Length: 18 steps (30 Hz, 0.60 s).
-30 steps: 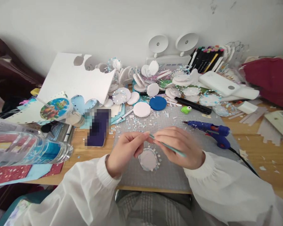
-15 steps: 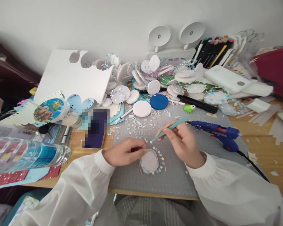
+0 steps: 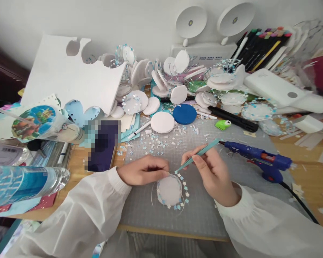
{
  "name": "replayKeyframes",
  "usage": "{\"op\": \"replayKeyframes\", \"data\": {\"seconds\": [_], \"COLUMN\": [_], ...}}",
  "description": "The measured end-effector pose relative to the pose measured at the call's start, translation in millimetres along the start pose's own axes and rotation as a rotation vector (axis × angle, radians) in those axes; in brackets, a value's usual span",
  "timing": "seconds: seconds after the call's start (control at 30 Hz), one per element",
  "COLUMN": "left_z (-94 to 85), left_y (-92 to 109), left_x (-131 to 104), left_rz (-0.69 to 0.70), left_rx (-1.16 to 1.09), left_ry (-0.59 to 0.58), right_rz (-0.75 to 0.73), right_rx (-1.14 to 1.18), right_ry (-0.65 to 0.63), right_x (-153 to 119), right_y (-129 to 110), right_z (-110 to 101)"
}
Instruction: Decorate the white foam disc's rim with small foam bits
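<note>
**A:** How's the disc [image 3: 169, 190] on the desk mat [image 3: 204, 208] going?

**B:** Left hand [image 3: 144, 171] is pinning its edge, right hand [image 3: 212, 168] is pinching tweezers [image 3: 197, 155]; flowers are lining the right rim, the left looks bare.

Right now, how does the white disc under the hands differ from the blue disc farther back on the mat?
The white disc is ringed with tiny blue and white flowers; the blue disc is bare. The white disc has the left hand at its edge and the tweezers tip beside it; the blue disc lies untouched. Both lie flat and are round.
</note>
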<state>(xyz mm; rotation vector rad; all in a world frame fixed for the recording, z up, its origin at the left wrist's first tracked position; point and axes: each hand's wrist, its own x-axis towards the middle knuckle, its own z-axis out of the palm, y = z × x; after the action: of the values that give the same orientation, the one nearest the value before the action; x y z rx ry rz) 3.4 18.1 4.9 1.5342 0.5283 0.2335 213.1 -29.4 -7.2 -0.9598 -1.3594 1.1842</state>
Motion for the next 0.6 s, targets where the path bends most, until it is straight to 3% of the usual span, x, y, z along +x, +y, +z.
{"op": "replayKeyframes", "data": {"seconds": [0.6], "left_z": [-0.4], "left_y": [-1.2], "left_x": [-1.1], "left_rz": [-0.006], "left_rx": [0.027], "left_ry": [0.007], "right_rz": [0.018], "right_rx": [-0.021], "right_ry": [-0.049], "right_x": [-3.4], "right_y": [2.8], "right_z": [0.7]}}
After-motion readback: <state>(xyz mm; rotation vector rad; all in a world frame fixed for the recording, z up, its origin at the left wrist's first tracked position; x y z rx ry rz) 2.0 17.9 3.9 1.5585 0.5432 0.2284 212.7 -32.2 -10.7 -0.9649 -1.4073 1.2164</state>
